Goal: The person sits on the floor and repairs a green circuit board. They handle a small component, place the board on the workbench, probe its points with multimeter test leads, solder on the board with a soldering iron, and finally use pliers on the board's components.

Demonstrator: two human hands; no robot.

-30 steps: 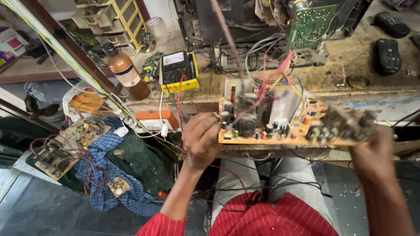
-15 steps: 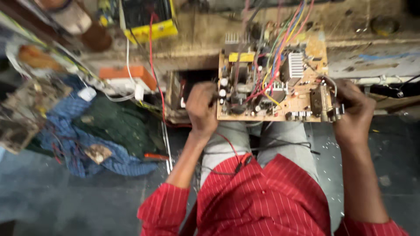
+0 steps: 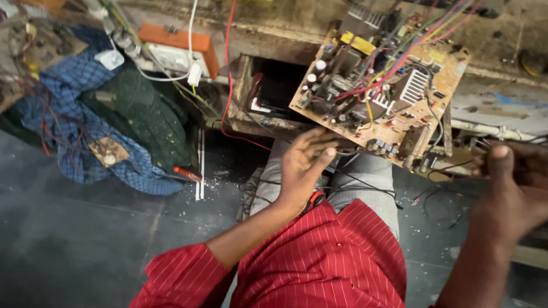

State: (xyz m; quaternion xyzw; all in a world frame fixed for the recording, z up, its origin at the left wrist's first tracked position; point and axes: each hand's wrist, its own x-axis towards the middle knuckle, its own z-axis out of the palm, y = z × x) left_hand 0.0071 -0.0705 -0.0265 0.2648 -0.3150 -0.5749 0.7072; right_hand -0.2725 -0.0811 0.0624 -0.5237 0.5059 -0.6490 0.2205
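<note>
Overhead, flat tan circuit board (image 3: 379, 85), left hand (image 3: 302, 171) beneath

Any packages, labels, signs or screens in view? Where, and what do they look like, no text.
No screens or signs.
Yellow label: rectangular sticker on a component at the upper left of the tan circuit board, above the left hand.
Small yellow label: near the circuit board's upper right edge.
Orange and white box: rectangular, on the bench edge at upper left, white cables plugged in.
</note>
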